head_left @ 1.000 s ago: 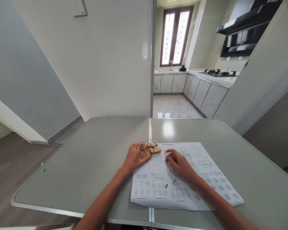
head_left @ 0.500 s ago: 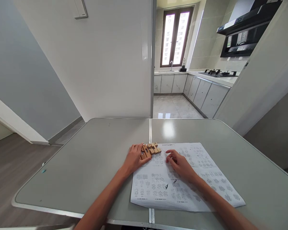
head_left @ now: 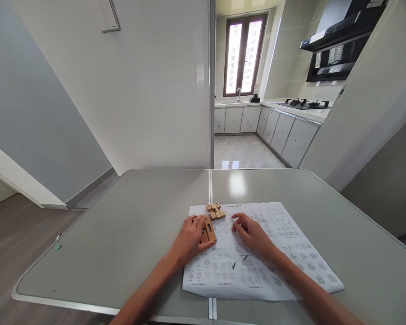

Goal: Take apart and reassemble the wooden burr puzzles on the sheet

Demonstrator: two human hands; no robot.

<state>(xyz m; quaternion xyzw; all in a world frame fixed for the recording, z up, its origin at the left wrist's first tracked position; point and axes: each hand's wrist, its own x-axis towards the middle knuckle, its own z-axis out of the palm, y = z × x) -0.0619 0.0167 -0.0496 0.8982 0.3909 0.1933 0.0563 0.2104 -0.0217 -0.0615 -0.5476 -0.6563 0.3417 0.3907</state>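
Note:
My left hand (head_left: 188,239) is closed over brown wooden puzzle pieces (head_left: 209,229) with slots in them, at the left part of a printed sheet (head_left: 284,271). The fingers and palm hide part of these pieces. Just beyond them, a small cluster of lighter wooden puzzle pieces (head_left: 217,212) lies on the sheet, apart from my hand. My right hand (head_left: 253,232) is over the middle of the sheet, to the right of the cluster. Its fingers are loosely bent and apart, with nothing seen in them. Rows of small line drawings and two dark marks show on the paper.
The grey table (head_left: 149,198) has a metal seam down its middle and a pale rim. A small teal bit (head_left: 58,247) lies near its left edge. Beyond are a white wall (head_left: 155,90) and a kitchen with a stove (head_left: 302,104).
My left hand has drawn the brown slotted pieces toward me, apart from the lighter cluster, which stays near the sheet's top. My right hand has hardly moved. The view has shifted slightly.

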